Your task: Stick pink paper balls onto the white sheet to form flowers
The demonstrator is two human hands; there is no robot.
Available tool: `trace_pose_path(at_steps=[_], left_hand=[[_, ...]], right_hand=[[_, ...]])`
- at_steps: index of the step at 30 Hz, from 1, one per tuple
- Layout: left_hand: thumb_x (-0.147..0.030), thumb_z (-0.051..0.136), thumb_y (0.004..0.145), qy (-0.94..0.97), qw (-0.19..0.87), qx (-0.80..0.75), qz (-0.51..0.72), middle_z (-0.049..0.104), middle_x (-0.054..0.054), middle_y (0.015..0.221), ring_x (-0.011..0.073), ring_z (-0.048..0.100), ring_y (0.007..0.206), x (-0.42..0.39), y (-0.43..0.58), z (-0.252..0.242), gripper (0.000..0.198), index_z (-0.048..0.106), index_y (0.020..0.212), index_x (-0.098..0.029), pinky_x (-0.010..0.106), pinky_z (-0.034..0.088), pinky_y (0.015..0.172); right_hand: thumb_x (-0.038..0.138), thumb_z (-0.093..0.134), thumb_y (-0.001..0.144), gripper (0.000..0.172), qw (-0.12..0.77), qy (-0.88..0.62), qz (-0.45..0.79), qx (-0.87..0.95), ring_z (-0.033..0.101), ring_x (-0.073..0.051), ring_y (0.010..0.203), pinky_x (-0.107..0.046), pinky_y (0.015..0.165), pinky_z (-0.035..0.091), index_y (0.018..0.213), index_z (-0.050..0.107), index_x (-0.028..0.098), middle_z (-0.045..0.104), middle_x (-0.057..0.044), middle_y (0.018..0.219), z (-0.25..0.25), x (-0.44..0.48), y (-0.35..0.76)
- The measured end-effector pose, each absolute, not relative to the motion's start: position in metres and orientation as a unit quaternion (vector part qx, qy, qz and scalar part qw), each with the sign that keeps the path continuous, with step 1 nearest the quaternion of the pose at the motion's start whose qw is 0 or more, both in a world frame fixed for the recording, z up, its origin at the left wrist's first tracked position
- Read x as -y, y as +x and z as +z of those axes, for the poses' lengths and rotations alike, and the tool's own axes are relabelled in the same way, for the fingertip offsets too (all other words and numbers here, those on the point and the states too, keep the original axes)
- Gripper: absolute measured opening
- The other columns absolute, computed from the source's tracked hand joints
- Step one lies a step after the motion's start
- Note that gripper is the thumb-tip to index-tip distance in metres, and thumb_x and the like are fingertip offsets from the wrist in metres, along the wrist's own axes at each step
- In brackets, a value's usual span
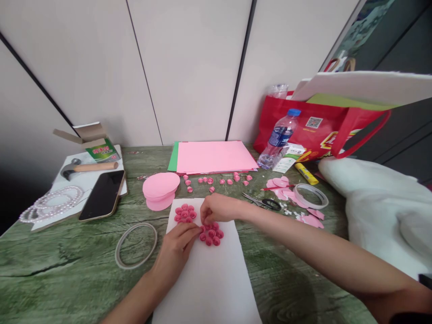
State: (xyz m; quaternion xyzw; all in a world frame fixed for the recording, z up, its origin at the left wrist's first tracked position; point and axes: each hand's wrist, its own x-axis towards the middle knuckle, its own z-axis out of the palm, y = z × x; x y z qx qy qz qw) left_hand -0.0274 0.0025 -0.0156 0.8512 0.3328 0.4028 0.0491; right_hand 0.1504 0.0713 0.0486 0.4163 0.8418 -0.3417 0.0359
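Note:
A white board [216, 288] lies lengthwise before me, with two clusters of small rolled pink paper roses on it. The far-left rose cluster [185, 213] is partly behind my left hand. Beside the nearer rose cluster [211, 235], my left hand [177, 245] has its thumb and fingers pressed together, their tips touching the cluster's left edge. My right hand [218, 209] reaches in from the right, fingers curled down in a pinch at the cluster's far edge. What either hand's fingertips hold is hidden. Loose paper roses [210, 181] sit in a row beyond the board.
Left are a tape roll [118, 252], pink paper circles [160, 186], a phone [103, 195], a hammer [96, 167] and bead strings [43, 202]. Right are scissors [258, 200], paper scraps [312, 220], another tape roll [326, 201], a glue stick [306, 174] and a bottle [278, 139].

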Motion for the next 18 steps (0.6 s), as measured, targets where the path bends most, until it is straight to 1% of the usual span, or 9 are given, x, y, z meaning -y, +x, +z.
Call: trace_pose_path(at_steps=[3, 7, 14, 16, 18], left_hand=[[-0.018, 0.051, 0.088, 0.849, 0.054, -0.334, 0.406, 0.071, 0.005, 0.082, 0.0133, 0.068, 0.073, -0.003, -0.027, -0.017, 0.019, 0.069, 0.086, -0.016, 0.022, 0.057, 0.066], [-0.018, 0.051, 0.088, 0.847, 0.056, -0.337, 0.409, 0.071, 0.005, 0.080, 0.0131, 0.068, 0.072, -0.003, -0.027, -0.017, 0.018, 0.069, 0.084, -0.016, 0.022, 0.057, 0.065], [-0.017, 0.049, 0.088, 0.855, 0.062, -0.338, 0.389, 0.072, 0.004, 0.081, 0.0138, 0.068, 0.072, -0.005, -0.025, -0.015, 0.019, 0.068, 0.085, -0.018, 0.024, 0.057, 0.066], [-0.015, 0.047, 0.089, 0.862, 0.049, -0.331, 0.380, 0.071, 0.004, 0.080, 0.0143, 0.067, 0.071, -0.005, -0.025, -0.014, 0.021, 0.067, 0.084, -0.017, 0.025, 0.057, 0.065], [-0.013, 0.044, 0.089, 0.868, 0.037, -0.327, 0.372, 0.071, 0.004, 0.080, 0.0149, 0.067, 0.072, -0.005, -0.025, -0.013, 0.023, 0.067, 0.085, -0.017, 0.026, 0.057, 0.065]], right_hand=[[0.009, 0.061, 0.071, 0.017, 0.052, 0.397, -0.348, -0.848, 0.062, -0.012, 0.064, -0.018, 0.057, 0.041, 0.081, 0.074, 0.013, 0.071, -0.003, 0.071, 0.050, -0.075, 0.150], [0.008, 0.060, 0.071, 0.018, 0.051, 0.377, -0.360, -0.852, 0.062, -0.011, 0.065, -0.016, 0.058, 0.041, 0.081, 0.074, 0.014, 0.071, -0.001, 0.071, 0.049, -0.075, 0.151], [0.008, 0.059, 0.072, 0.016, 0.043, 0.403, -0.327, -0.854, 0.060, -0.011, 0.061, -0.018, 0.056, 0.040, 0.078, 0.072, 0.014, 0.070, -0.002, 0.071, 0.048, -0.069, 0.149], [0.007, 0.058, 0.072, 0.016, 0.030, 0.403, -0.320, -0.857, 0.060, -0.011, 0.063, -0.018, 0.057, 0.039, 0.078, 0.072, 0.014, 0.070, -0.002, 0.071, 0.045, -0.065, 0.151], [0.006, 0.058, 0.072, 0.017, -0.001, 0.402, -0.310, -0.862, 0.060, -0.012, 0.065, -0.019, 0.059, 0.039, 0.078, 0.071, 0.014, 0.069, -0.002, 0.071, 0.041, -0.061, 0.155]])
